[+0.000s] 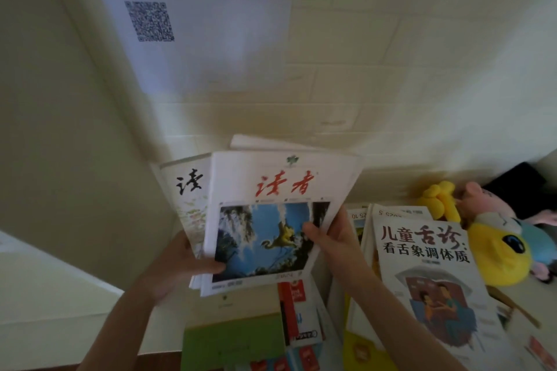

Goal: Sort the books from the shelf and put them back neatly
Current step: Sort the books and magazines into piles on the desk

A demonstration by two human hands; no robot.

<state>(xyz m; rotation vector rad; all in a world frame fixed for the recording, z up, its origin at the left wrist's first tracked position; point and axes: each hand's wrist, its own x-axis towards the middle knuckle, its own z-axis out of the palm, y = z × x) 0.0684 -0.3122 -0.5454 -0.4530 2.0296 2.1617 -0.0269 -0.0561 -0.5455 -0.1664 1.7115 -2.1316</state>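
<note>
Below wall poster (180,24) | mag stack (265,220) held up, covers to cam, long axis upright, title end toward poster, slightly fanned | book pile (422,265) lower-R of poster, long axis slanting down-R | plush toys (497,250) far R of poster | L hand (174,268) grips stack's lower-L edge, thumb on cover | R hand (334,235) pinches its R edge, thumb on cover

One wide-angle camera, worn on the person's head, looks forward and down, close over the arms. The left hand (177,262) and right hand (334,235) enter from the bottom edge, holding a white magazine with red title characters (271,169) at mid-frame, near the lens. The cream brick-patterned wall (391,69) stands just behind, its lines bowed.
</note>
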